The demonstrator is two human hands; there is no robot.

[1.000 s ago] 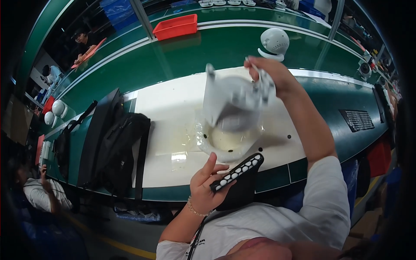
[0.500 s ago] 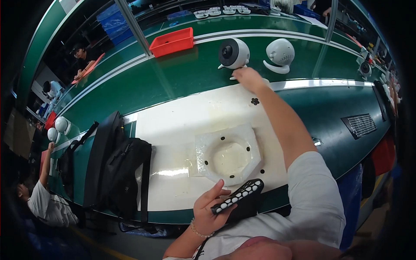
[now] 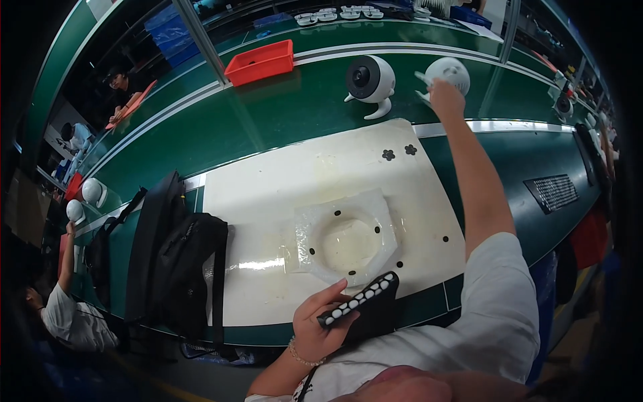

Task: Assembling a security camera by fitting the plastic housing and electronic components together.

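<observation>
One dark-faced sphere: released, twelve o'clock of ring.
Your right hand: now at one-o'clock sphere, grip unclear.
Left hand: pinching white-dotted strip.

I face a long, glossy green bench, crossed by a pale metal strip. Along its far side one grey metal post rises to my left and another to my right. Beyond them the room sinks into shadow; the floor below me is dark, and soft light shines off the green.
</observation>
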